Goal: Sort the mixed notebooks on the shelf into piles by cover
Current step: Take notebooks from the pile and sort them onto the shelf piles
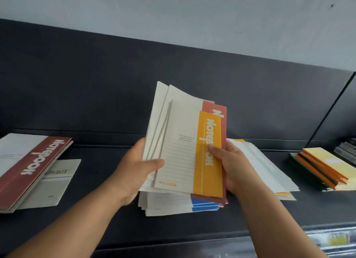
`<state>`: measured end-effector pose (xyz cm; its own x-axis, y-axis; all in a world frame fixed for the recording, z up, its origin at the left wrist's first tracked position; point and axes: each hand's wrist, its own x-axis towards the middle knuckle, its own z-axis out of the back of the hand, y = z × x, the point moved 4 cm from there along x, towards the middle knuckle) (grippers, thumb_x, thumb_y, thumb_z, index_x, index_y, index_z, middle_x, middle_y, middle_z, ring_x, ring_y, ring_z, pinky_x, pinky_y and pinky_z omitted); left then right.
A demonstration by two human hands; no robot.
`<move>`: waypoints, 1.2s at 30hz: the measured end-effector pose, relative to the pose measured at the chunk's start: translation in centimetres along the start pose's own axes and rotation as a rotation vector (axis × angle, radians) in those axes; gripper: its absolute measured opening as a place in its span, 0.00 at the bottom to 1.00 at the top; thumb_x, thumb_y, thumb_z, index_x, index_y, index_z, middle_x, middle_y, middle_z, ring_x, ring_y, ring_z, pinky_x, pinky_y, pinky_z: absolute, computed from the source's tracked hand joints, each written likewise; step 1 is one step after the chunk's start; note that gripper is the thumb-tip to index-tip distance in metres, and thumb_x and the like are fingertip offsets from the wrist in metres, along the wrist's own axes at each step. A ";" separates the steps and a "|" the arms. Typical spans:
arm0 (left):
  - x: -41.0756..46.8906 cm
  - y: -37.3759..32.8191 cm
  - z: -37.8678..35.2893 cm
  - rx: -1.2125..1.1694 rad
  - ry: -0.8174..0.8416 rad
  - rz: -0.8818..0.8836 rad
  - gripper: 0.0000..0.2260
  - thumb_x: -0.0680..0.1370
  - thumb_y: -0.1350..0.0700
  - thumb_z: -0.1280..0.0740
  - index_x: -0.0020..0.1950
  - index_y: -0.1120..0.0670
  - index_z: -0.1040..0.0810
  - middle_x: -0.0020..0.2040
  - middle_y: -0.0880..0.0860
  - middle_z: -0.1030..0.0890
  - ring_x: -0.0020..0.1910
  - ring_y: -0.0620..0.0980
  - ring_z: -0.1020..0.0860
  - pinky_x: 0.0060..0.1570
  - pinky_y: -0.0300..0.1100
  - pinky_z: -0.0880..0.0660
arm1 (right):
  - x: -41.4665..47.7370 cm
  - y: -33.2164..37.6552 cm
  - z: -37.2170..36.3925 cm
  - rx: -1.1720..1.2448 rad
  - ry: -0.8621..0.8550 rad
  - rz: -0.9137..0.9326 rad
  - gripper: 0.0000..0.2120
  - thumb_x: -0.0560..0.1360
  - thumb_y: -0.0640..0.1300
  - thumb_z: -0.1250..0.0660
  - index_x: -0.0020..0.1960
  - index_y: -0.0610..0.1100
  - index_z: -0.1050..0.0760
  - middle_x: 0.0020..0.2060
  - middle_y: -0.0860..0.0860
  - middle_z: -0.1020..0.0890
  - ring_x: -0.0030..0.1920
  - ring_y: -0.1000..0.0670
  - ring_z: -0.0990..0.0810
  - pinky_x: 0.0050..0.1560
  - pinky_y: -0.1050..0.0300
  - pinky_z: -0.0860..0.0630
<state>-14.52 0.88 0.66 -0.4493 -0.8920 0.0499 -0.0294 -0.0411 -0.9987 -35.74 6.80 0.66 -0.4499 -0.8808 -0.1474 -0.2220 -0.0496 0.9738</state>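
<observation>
A fanned bunch of notebooks is lifted above the dark shelf [96,219], held by both hands. On top is a cream notebook with a yellow band [207,157]; behind it shows one with a red band [213,108]. My left hand [138,173] grips the bunch's left edge, thumb on the cream cover. My right hand [229,165] holds the right edge, thumb on the yellow band. Under the bunch lies a stack with blue bands [204,205]. At the left lies a pile of red-band notebooks [36,167]. Behind my right hand lies a pile of yellow-band notebooks [265,169].
A pale green notebook [55,182] lies partly under the red-band pile. At the far right sits a stack of yellow, orange and dark notebooks [323,171], with dark items [346,149] behind it. The shelf's black back panel [96,84] rises behind everything.
</observation>
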 end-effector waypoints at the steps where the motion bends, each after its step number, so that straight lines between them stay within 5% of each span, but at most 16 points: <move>1: 0.1 0.1 -1.3 -0.036 -0.031 0.011 0.20 0.76 0.68 0.33 0.58 0.44 0.24 0.50 0.44 0.15 0.51 0.43 0.17 0.51 0.42 0.22 | 0.1 0.2 1.4 -0.016 0.009 0.001 0.09 0.78 0.43 0.33 0.59 0.48 0.23 0.47 0.48 0.12 0.45 0.44 0.13 0.42 0.43 0.17; 5: 0.6 0.2 -5.1 -0.150 -0.139 0.054 0.18 0.76 0.68 0.33 0.58 0.46 0.22 0.50 0.48 0.14 0.54 0.51 0.18 0.57 0.52 0.23 | 0.1 0.5 6.0 -0.085 0.030 -0.002 0.15 0.77 0.44 0.31 0.64 0.46 0.25 0.53 0.46 0.15 0.50 0.43 0.14 0.46 0.41 0.17; 10: 1.0 -0.2 -8.4 -0.189 -0.146 0.067 0.17 0.77 0.68 0.33 0.56 0.46 0.22 0.47 0.46 0.14 0.54 0.50 0.18 0.53 0.49 0.22 | -0.2 1.9 9.5 -0.241 -0.048 0.062 0.15 0.74 0.41 0.26 0.58 0.42 0.26 0.51 0.45 0.16 0.49 0.43 0.14 0.50 0.41 0.17; 15: 1.7 -0.4 -10.4 -0.195 -0.073 0.080 0.16 0.77 0.66 0.33 0.57 0.45 0.22 0.50 0.46 0.14 0.55 0.50 0.18 0.59 0.52 0.25 | -0.7 2.3 11.5 -0.275 -0.151 0.023 0.08 0.76 0.41 0.28 0.52 0.40 0.25 0.50 0.44 0.16 0.49 0.44 0.15 0.48 0.46 0.16; 24: 2.8 -0.4 -12.8 -0.281 -0.049 0.105 0.19 0.76 0.68 0.33 0.59 0.47 0.22 0.48 0.49 0.14 0.49 0.50 0.17 0.39 0.44 0.22 | -1.0 3.9 14.8 -0.219 -0.194 -0.032 0.06 0.81 0.42 0.36 0.55 0.41 0.24 0.52 0.46 0.16 0.52 0.44 0.16 0.52 0.46 0.18; 31: 3.1 -0.3 -13.3 -0.313 -0.153 0.076 0.20 0.76 0.70 0.35 0.61 0.48 0.23 0.53 0.52 0.15 0.52 0.55 0.18 0.44 0.50 0.22 | 1.0 4.0 21.5 -0.149 -0.305 -0.030 0.04 0.81 0.42 0.36 0.54 0.44 0.23 0.50 0.47 0.17 0.48 0.48 0.18 0.40 0.54 0.22; 36: 2.1 -0.9 -13.2 -0.290 -0.300 0.010 0.19 0.76 0.68 0.35 0.57 0.46 0.22 0.53 0.51 0.16 0.52 0.53 0.19 0.43 0.48 0.24 | 4.4 2.6 26.0 -0.284 -0.282 -0.069 0.07 0.80 0.42 0.35 0.57 0.43 0.24 0.49 0.46 0.18 0.48 0.46 0.18 0.47 0.48 0.19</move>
<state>-27.17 5.01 1.78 -0.1721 -0.9851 -0.0076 -0.2961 0.0591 -0.9533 -60.75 15.03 -1.92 -0.6708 -0.7091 -0.2174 -0.0298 -0.2670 0.9632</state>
